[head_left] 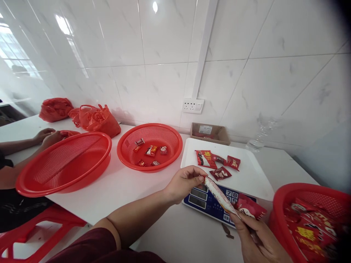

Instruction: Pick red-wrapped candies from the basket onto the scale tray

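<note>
My left hand [188, 182] pinches one end of a slim white and red snack packet [219, 193], seen nearly edge-on. The other end is between the thumb and fingers of my right hand [257, 237]. Close to my right fingers is a red packet with a white print [251, 207]; whether I hold it too, I cannot tell. Both hands are over the blue keypad of a digital scale [210, 204]. On the scale's white pan [246, 155] lie a larger red packet [205, 158], a dark red packet [220, 173] and other small wrapped pieces.
At right stands a red basket [285, 191] full of packets. Another red basket [175, 153] holds several small sweets. A tilted red basket [65, 186] is beside another person's hands [48, 137]. Red bags [100, 120], an open carton [225, 138] and clear plastic [257, 140] stand by the wall.
</note>
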